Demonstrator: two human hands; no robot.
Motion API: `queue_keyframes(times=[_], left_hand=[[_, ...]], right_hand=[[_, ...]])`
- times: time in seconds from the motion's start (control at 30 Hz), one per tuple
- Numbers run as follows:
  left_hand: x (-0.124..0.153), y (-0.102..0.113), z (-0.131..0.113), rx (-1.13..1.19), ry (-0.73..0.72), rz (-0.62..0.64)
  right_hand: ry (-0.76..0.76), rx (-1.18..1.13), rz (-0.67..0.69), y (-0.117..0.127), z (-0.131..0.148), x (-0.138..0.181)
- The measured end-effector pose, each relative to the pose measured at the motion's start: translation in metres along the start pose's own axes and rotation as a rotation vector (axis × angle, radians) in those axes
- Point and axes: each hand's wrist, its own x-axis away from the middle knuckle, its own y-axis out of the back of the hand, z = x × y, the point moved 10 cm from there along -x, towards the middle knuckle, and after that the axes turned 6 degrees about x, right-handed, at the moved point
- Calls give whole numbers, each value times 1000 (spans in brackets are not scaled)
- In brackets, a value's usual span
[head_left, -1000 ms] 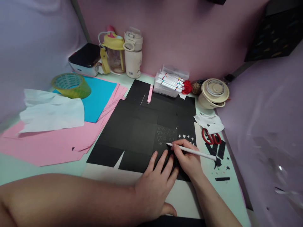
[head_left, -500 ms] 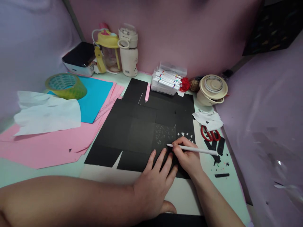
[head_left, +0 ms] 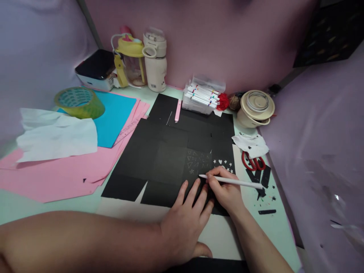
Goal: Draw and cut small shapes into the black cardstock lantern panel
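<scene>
My right hand (head_left: 224, 189) is closed around a white pen (head_left: 239, 182), whose tip meets the black card (head_left: 167, 163) just beyond my left fingertips. With fingers spread, my left hand (head_left: 187, 218) lies flat on the lower part of that card. Rows of faint pencil-like outlines, triangles and a star among them, run across the card above the pen tip. Beside my right hand, small star and heart cut-outs (head_left: 220, 162) show white in the black card. A pink craft knife (head_left: 178, 111) rests near the card's far edge.
Red-handled scissors (head_left: 260, 163) and black scraps (head_left: 265, 176) lie at the right. Behind stand a box of markers (head_left: 200, 96), a lidded cream bowl (head_left: 254, 110) and two bottles. A wide tape roll (head_left: 96, 108), blue sheet (head_left: 116, 121) and pink sheets (head_left: 57, 176) are at the left.
The pen tip has shifted slightly left across the black card, with my right hand moving along with it. My left hand stays in the same place.
</scene>
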Motion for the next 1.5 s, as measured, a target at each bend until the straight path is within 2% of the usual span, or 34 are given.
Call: queue_keyframes(times=[0.43,0.67,0.97,1.03,1.13,1.2,1.5], left_hand=[[-1,2,1,8,4,8],[0,2,1,9,0,13],[0,2,0,3,5,5],[0,2,0,7,0,4],[1,1,0,11,-11,4],[1,1,0,12,-14,3],[1,2,1,20,-32,-6]], right_hand=[[24,58,32,-3,7,-2],[-2,51,-32,3,1,1],[-41,24,-35,2,-4,1],[-59,-25,-106,10,-8,2],[-89,-126,-369,40,-18,6],[-112,-159,-477,52,-24,7],[-209,-308,-403,46,-46,-5]])
